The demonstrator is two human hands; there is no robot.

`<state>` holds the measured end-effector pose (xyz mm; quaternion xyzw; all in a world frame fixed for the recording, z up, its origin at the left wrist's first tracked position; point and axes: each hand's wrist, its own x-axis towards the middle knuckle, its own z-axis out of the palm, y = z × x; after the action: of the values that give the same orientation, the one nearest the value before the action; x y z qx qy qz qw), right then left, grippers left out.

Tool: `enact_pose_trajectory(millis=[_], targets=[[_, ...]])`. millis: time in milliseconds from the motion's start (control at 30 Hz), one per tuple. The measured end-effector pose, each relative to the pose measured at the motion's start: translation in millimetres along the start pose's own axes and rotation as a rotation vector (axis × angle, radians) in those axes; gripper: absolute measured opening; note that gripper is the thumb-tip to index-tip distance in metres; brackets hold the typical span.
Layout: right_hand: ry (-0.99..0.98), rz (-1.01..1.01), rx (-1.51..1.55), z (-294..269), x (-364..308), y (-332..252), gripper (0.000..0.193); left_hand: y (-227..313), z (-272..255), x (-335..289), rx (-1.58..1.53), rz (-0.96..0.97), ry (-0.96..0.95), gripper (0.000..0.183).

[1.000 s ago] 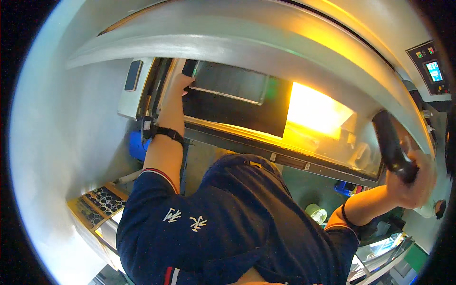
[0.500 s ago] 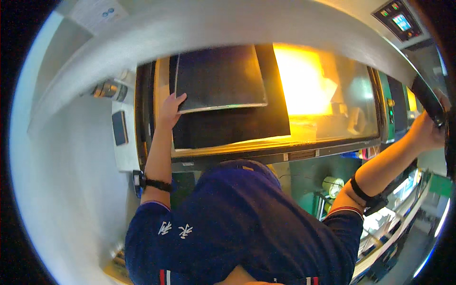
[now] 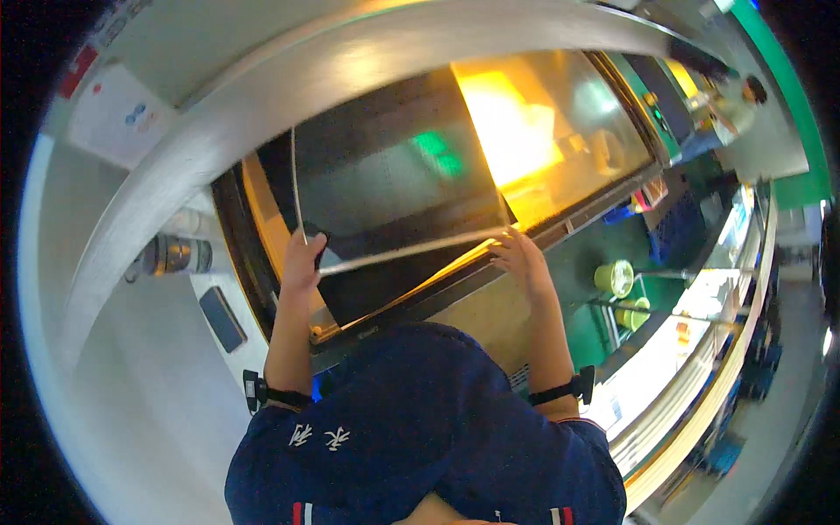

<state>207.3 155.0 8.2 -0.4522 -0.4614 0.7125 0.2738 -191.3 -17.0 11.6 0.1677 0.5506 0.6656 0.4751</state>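
A flat dark rectangular panel (image 3: 394,188) with thin pale edges is raised over a glass-topped machine bed. My left hand (image 3: 303,262) is closed on its near left corner. At the near right corner, my right hand (image 3: 521,261) has its fingers bent around the edge. Green light reflects off the panel's face. Beneath it lies a black sheet (image 3: 367,296), mostly covered by the panel. Bright yellow light (image 3: 507,122) glows through the bed to the right of the panel.
A curved grey lid edge (image 3: 350,61) arches over the far side. A phone (image 3: 222,318) and a dark jar (image 3: 175,255) rest on the left ledge. Pale green pails (image 3: 614,277) and a lit rack (image 3: 691,359) are at right. Another person (image 3: 739,109) stands at far right.
My right hand has come from the dark handle at the far right to the panel's near right corner. The panel looks larger and nearer. The whole view has turned.
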Motion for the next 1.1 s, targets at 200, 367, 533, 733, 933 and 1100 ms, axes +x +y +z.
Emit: enact_pose_trajectory(millis=[200,367,533,733,933,1100], targets=[[0.281,0.262,0.478,-9,-132,-14,0.067,-39,79,-30,0.291,-0.133,-0.512,0.042],[0.583,0.063,0.500,-52,-257,66,0.044,-54,174,-71,0.683,-0.213,-0.870,0.042],[1.074,-0.259,0.631,-17,-411,193,0.034,-164,259,-111,0.825,-0.144,-1.337,0.045],[1.658,-0.342,1.077,50,-531,365,0.037,-224,346,-292,0.720,-0.392,-1.556,0.045],[1.956,-0.463,1.248,38,-591,403,0.035,-259,403,-466,0.602,-0.802,-2.029,0.049],[1.875,-0.305,1.134,46,-632,376,0.061,-264,441,-588,0.499,-1.376,-2.118,0.047]])
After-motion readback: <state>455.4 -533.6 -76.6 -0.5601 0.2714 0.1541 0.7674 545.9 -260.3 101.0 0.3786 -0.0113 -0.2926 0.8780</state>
